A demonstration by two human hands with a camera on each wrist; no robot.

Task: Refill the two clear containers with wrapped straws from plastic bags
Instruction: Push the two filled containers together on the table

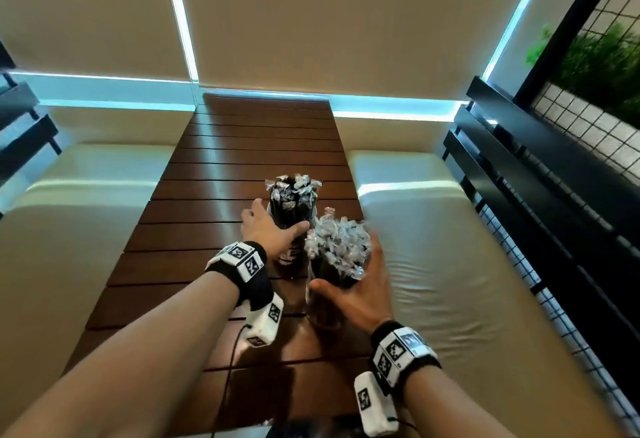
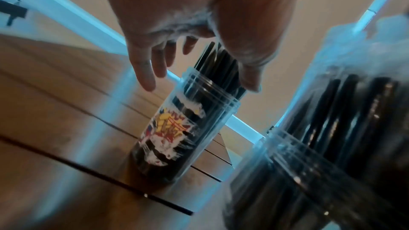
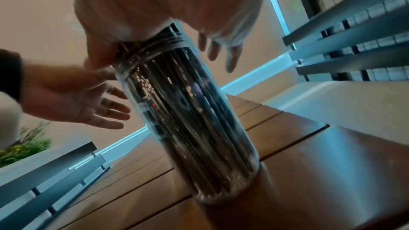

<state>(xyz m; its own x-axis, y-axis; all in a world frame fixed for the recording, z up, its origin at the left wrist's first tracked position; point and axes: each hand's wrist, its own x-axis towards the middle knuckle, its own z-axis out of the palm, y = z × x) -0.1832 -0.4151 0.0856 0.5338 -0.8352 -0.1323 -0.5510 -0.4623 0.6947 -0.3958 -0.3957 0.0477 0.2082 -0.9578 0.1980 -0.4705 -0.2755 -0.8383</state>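
Observation:
Two clear containers packed with black wrapped straws stand upright on a brown slatted table (image 1: 214, 167). The far container (image 1: 288, 257) (image 2: 177, 128) carries a colourful sticker. My left hand (image 1: 277, 221) (image 2: 199, 80) hovers at its top with straight, spread fingers (image 2: 143, 76), and the thumb lies by the straws at the rim. The near container (image 1: 325, 313) (image 3: 192, 120) sits under my right hand (image 1: 346, 268) (image 3: 163, 59). That palm is over the neck, the thumb touches the rim's left side, and the fingers (image 3: 221, 53) are splayed past it. Silvery wrapper ends (image 1: 337, 247) stick out on top.
Cream cushioned benches (image 1: 450, 264) flank the table on both sides. Black slatted backrests (image 1: 536, 167) and a wire grid with plants (image 1: 602, 56) stand to the right. A dark object (image 1: 304, 427) lies at the table's near edge. Beige blinds hang behind.

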